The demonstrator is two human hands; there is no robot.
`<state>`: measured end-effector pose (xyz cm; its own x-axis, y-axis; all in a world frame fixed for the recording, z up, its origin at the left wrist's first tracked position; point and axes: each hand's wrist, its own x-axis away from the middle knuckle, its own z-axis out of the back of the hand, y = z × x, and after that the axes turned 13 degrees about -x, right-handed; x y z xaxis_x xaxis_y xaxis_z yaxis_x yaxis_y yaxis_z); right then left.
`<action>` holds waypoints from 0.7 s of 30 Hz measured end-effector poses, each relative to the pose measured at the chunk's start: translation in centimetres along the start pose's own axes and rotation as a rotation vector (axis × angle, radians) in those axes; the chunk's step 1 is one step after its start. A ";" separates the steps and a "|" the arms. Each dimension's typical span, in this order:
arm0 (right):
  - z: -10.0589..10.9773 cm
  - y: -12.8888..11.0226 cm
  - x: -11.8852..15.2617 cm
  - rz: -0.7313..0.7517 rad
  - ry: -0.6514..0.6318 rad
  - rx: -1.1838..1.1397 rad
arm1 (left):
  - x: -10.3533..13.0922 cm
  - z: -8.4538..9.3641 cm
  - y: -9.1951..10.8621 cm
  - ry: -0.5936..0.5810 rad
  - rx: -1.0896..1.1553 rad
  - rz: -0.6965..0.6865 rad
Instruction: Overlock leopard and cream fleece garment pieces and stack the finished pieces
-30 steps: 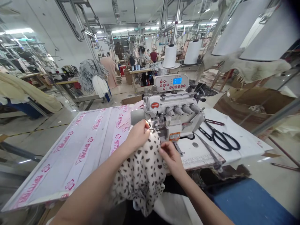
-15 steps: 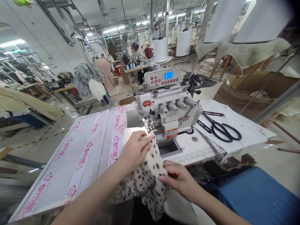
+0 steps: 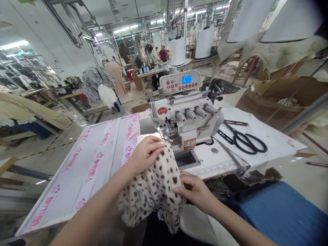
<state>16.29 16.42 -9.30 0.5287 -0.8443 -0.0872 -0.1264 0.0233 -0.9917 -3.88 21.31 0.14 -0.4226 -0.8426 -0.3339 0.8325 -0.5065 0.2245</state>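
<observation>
At the sewing machine (image 3: 189, 130), the spotted cloth (image 3: 153, 184) runs from the left end and hangs down, bunched below; I'd feed its right border flat, without tugging. The right hand (image 3: 196, 191) pinches that border and should only steer; the left hand (image 3: 145, 153) lies on top, whether pinching I can't tell, fingertips best kept clear of the foot (image 3: 166, 138). A second ago, both hands were closer to it.

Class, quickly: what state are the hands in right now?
Left hand: on the spotted fabric; whether it grips cannot be told.
Right hand: closed, holding the fabric's right side.
</observation>
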 end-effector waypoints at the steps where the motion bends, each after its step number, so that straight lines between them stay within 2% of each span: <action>1: -0.1 0.1 0.4 -0.024 -0.023 -0.015 | 0.2 0.0 -0.1 0.044 0.001 0.050; 4: -0.5 0.2 2.0 -0.062 -0.062 -0.041 | 0.8 -0.3 0.2 0.137 -0.080 0.220; 6: -0.7 0.1 2.9 -0.057 -0.039 -0.053 | 0.8 -0.4 0.5 0.136 -0.127 0.260; 12: -0.8 -0.6 3.9 -0.064 -0.004 -0.151 | -0.5 -0.4 0.1 0.012 -0.153 0.247; 18: -0.2 -0.6 2.7 -0.015 0.024 -0.058 | -2.5 -0.3 -1.5 -0.095 -0.153 0.320; 21: -0.1 -0.6 2.1 -0.014 0.026 -0.044 | -3.4 -0.3 -2.4 -0.110 -0.175 0.293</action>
<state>17.39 14.61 -8.92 0.5088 -0.8580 -0.0705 -0.1563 -0.0115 -0.9876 -4.36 25.43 0.47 -0.1848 -0.9668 -0.1763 0.9688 -0.2094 0.1326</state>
